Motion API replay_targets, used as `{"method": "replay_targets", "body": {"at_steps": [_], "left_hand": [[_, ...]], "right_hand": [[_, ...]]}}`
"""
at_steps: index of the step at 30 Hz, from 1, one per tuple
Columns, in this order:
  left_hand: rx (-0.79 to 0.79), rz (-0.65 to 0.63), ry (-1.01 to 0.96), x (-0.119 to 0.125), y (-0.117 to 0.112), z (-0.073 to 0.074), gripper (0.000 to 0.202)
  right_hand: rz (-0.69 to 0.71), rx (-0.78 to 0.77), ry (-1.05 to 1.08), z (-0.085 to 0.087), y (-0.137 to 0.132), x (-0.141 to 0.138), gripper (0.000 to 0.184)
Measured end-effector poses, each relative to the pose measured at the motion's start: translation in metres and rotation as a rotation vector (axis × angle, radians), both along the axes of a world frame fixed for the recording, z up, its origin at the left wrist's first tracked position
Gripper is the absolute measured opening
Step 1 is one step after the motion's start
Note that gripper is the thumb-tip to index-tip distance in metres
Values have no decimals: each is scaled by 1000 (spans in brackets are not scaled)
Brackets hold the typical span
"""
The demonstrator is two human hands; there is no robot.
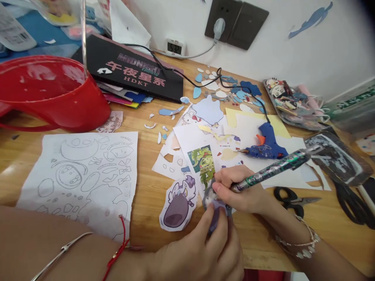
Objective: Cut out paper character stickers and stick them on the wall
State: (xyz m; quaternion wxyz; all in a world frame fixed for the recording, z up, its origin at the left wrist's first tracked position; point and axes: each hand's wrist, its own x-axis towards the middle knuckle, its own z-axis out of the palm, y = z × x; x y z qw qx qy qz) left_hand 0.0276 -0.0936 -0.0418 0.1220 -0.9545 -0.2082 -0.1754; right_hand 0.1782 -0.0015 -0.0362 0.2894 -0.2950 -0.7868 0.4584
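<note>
A patterned silver and green pen (269, 169) is gripped in my right hand (241, 191), its tip hidden by the fingers. Under it, my left hand (209, 249) has its fingers pressed on a small grey and purple cutout (216, 214), which the hands partly cover. To the left lies a printed paper cutout of a cartoon character with a big purple belly (177, 205). A green printed picture (203, 162) rests just above my hands. Farther left, a white sheet with outlined shapes (88, 175) lies partly beneath my left forearm.
A blue glue gun (265, 146) lies on papers, its black cord running back. Black-handled scissors (293, 201) lie right of my right wrist. A red pitcher (55, 93) stands at left beside a black box (134, 74). Blue paper scraps (197, 92) are scattered behind; a filled tray (293, 101) sits back right.
</note>
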Motion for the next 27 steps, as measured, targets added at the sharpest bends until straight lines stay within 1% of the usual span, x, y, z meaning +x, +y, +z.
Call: {"method": "replay_targets", "body": {"at_steps": [4, 9, 11, 13, 14, 16, 19, 24, 27], "left_hand": [[-32, 7, 67, -1, 1, 4, 34], [-38, 40, 19, 0, -2, 1, 34], [-22, 16, 15, 0, -2, 1, 34], [-24, -11, 55, -1, -2, 3, 35], [-32, -16, 76, -2, -2, 4, 35], [-59, -1, 94, -2, -3, 6, 36], [-73, 30, 50, 0, -5, 4, 36], [-77, 17, 42, 1, -5, -1, 36], [-70, 17, 47, 1, -5, -1, 36]], "right_hand": [[-81, -29, -13, 4, -1, 1, 29], [-67, -77, -35, 7, -2, 3, 28], [-62, -71, -21, 7, -2, 3, 23], [-24, -28, 14, 6, -2, 3, 21], [-3, 6, 28, 5, -1, 3, 22], [28, 74, 15, 5, 0, 2, 30], [30, 133, -72, 4, 2, 2, 37], [47, 154, -113, 3, 1, 2, 39], [63, 151, -114, 3, 1, 2, 39]]}}
